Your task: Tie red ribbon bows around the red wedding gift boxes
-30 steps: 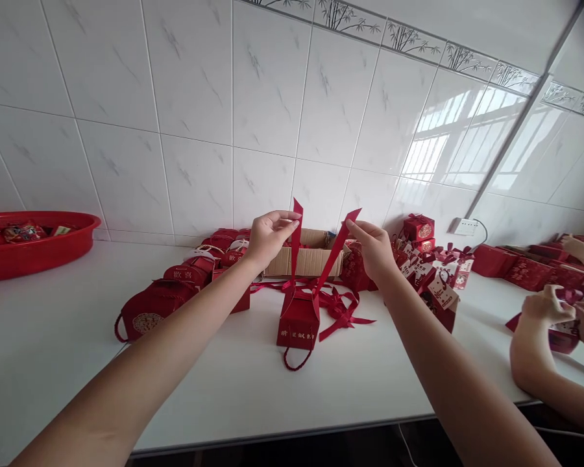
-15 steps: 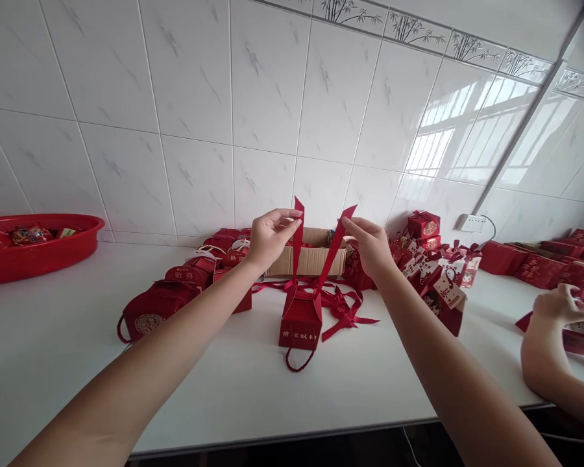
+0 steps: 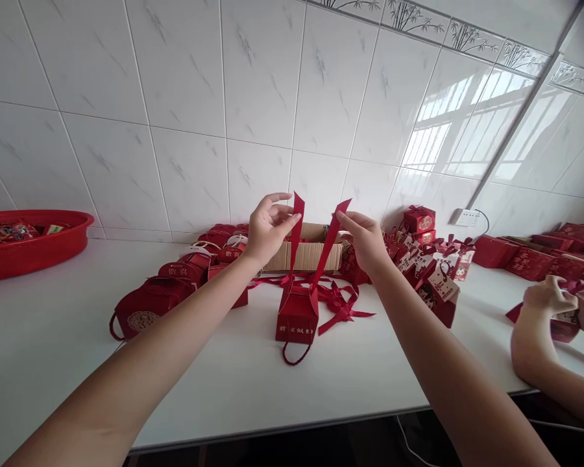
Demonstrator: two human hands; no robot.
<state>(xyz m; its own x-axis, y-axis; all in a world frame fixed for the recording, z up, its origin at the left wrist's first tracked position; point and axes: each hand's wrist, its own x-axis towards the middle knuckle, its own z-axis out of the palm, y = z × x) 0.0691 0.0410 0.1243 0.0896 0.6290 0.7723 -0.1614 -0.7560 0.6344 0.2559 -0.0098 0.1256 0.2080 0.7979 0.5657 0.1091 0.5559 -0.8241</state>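
A small red gift box (image 3: 298, 316) with pale lettering stands on the white table, its dark red cord handle (image 3: 296, 354) hanging toward me. Two ends of a red ribbon (image 3: 329, 245) rise from the top of the box in a V. My left hand (image 3: 271, 227) pinches the left end between thumb and fingers. The right end is pinched near its tip by my right hand (image 3: 364, 239). Behind and right of the box lie loose red ribbons (image 3: 345, 310), some looped into bows.
Finished-looking red boxes (image 3: 150, 305) line the left, and more boxes (image 3: 435, 288) stand at right. A cardboard box (image 3: 276, 257) sits behind. A red basin (image 3: 39, 246) is far left. At far right a co-worker's hands (image 3: 549, 298) handle another box.
The view has shifted slightly, so things appear a little further left and up. Fingers of my left hand have spread somewhat; both ribbon ends are still held up.
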